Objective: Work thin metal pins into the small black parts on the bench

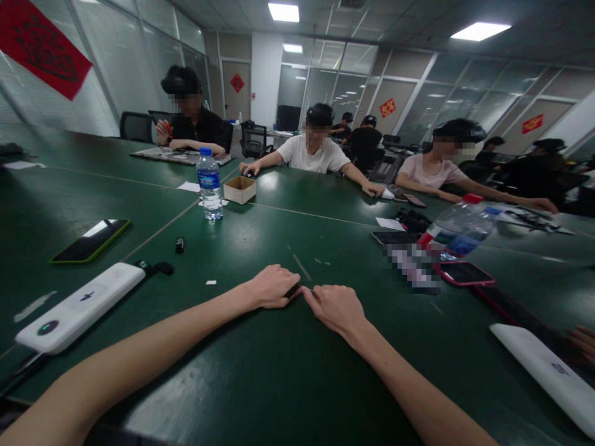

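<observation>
My left hand is closed, its palm side down over the green tabletop. A small dark object, too hidden to name, pokes out between its thumb and fingers. Close beside it, my right hand is closed as well, thumb pointing at the left hand's thumb. A thin dark edge shows under the right fingers; whether it belongs to the same object I cannot tell. The two thumbs almost meet. A small white scrap lies left of my left hand.
A water bottle and an open box stand ahead. At left lie a green-edged phone and a white device. To the right are bottles, a red-edged phone and another white device. Several people sit across.
</observation>
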{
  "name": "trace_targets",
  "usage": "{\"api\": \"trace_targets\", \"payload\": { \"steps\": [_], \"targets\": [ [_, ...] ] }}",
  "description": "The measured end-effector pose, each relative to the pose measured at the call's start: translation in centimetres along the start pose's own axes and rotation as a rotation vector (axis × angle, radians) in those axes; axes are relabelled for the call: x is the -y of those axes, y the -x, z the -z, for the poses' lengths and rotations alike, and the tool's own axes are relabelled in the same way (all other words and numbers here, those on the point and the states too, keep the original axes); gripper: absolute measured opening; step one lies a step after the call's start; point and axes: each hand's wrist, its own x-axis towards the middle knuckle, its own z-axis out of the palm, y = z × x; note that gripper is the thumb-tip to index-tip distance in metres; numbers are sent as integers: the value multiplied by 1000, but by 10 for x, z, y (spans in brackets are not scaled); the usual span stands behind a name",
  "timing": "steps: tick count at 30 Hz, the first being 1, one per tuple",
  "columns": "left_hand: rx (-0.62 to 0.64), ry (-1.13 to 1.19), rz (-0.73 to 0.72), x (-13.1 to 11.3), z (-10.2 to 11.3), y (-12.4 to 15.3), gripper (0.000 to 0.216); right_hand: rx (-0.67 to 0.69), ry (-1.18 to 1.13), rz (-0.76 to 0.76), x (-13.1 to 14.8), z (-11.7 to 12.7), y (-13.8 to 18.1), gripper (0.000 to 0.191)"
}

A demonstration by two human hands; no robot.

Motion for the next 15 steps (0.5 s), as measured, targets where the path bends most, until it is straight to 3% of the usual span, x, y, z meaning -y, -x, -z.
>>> {"api": "trace_targets", "payload": {
  "steps": [9,15],
  "targets": [
    [18,11,58,2,-2,-2,21,-28,-25,21,4,-1,2,69],
    [23,15,44,3,-2,-1,23,-39,-6,-52,5,-1,2,67]
  ]
}}
